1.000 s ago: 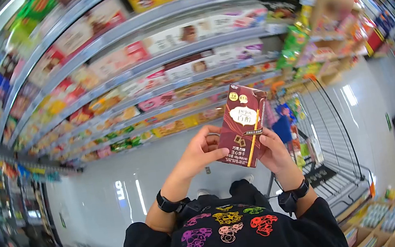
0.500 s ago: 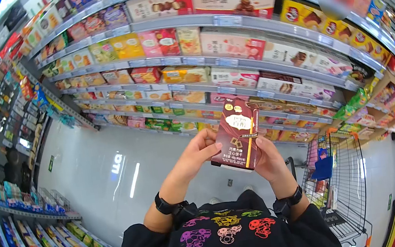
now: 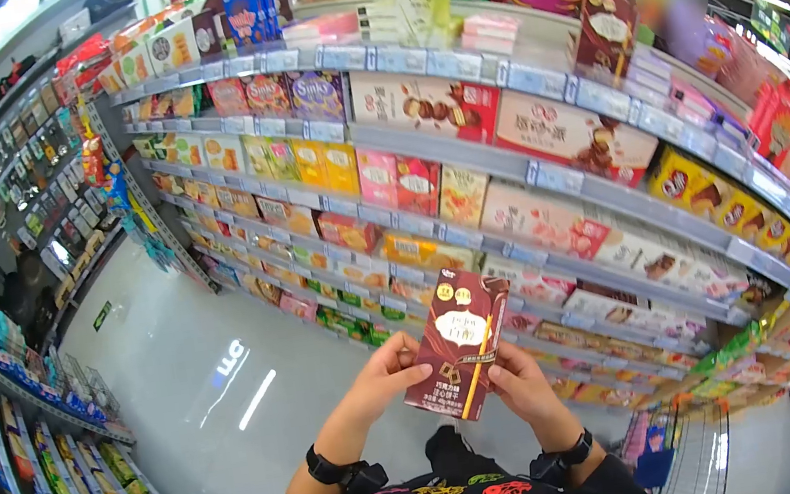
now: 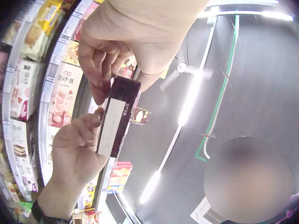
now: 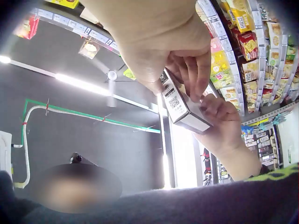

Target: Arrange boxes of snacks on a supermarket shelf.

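Note:
A dark brown box of chocolate-filled biscuit sticks (image 3: 457, 339) is held up in front of the body, its printed front tilted toward the head camera. My left hand (image 3: 386, 382) grips its left edge, thumb on the front and fingers curled behind. On the opposite edge, my right hand (image 3: 528, 386) holds the box between thumb and fingers. In the left wrist view, the end panel of the box (image 4: 117, 116) carries a white strip. A white side panel with a square code on the box (image 5: 175, 100) faces the right wrist camera.
Snack shelves (image 3: 546, 170) full of boxed biscuits curve across the front. A similar brown box (image 3: 605, 30) stands on the top shelf beside a pale green box (image 3: 424, 0). The shopping cart (image 3: 692, 458) is at lower right; glossy floor (image 3: 177, 348) lies at left.
The head view has tilted up and turned, bringing the top shelf into view and shifting the cart toward the lower edge. Both hands keep their hold on the box, now lower in the picture.

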`<state>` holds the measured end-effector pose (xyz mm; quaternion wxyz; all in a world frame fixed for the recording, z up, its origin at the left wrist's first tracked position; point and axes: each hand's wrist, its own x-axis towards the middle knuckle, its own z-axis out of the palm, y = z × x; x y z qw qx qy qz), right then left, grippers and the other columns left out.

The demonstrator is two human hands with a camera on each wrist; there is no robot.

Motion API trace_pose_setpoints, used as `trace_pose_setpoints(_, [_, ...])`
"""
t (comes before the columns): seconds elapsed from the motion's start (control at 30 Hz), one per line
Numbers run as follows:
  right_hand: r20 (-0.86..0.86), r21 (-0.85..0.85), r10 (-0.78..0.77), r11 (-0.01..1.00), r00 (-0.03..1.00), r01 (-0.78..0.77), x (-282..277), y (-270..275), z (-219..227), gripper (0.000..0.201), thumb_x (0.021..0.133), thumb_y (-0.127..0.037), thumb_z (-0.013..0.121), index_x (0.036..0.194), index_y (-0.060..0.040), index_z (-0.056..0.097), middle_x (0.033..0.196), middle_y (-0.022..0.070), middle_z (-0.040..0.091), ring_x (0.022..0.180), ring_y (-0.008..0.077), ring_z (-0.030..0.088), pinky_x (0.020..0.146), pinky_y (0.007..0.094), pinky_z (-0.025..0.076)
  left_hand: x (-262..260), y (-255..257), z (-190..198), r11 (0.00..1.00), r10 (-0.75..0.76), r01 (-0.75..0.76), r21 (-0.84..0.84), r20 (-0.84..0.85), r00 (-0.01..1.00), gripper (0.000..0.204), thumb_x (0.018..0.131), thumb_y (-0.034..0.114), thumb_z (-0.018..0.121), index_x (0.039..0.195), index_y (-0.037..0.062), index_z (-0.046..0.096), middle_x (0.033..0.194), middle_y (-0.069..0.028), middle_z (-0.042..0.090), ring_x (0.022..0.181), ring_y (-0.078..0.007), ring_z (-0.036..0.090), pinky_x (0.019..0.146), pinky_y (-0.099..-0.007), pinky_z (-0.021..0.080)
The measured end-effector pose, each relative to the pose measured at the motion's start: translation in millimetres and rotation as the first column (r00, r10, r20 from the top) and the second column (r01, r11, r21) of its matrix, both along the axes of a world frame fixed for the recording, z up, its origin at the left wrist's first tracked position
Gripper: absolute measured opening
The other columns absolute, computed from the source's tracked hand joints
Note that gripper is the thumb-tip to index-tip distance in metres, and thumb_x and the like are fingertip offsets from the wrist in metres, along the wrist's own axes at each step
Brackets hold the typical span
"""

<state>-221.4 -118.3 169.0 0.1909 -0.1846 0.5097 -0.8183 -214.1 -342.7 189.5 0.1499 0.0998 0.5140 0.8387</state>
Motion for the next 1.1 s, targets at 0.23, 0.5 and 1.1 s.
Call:
trace_pose_setpoints(0.23, [-0.075, -0.049, 0.06, 0.997, 0.995, -0.063, -95.4, -3.1, 22.6, 0.041, 0.091, -0.015, 0.051, 0.128, -0.0016, 0.039, 0.117, 0.0057, 0.054, 0.107, 0.0129, 0.05, 0.089, 0.0297, 0.043, -91.5, -1.8, 10.2, 1.0, -0.002, 0.002, 0.011, -0.037, 0.999, 0.018, 0.083, 0.005, 0.061, 0.091, 0.0086, 0.045, 0.093, -0.0028, 0.061, 0.087, -0.0088, 0.055, 0.078, -0.0252, 0.042])
trace_pose_setpoints(0.5, [-0.208, 0.005, -0.005, 1.0, 0.978, 0.007, -162.2, -3.7, 30.4, 0.039, 0.091, -0.014, 0.05, 0.126, 0.0002, 0.039, 0.117, 0.0061, 0.052, 0.104, 0.012, 0.05, 0.088, 0.0301, 0.042, -162.9, -1.9, 11.4, 0.998, -0.06, 0.063, 0.028, -0.083, 0.995, 0.024, 0.081, 0.004, 0.062, 0.091, 0.0086, 0.041, 0.099, -0.0048, 0.061, 0.09, -0.009, 0.055, 0.08, -0.0262, 0.043])
trace_pose_setpoints(1.1, [-0.099, -0.138, -0.484, 0.872, 0.869, 0.47, -154.0, -71.9, 79.5, 0.035, 0.091, -0.014, 0.05, 0.121, 0.0009, 0.04, 0.111, 0.01, 0.057, 0.102, 0.0149, 0.054, 0.087, 0.0294, 0.045, -242.1, -44.5, 68.9, 0.904, -0.415, 0.426, 0.026, -0.184, 0.891, 0.023, 0.082, 0.007, 0.062, 0.096, 0.0066, 0.043, 0.098, -0.0039, 0.058, 0.092, -0.0097, 0.054, 0.081, -0.0257, 0.042])
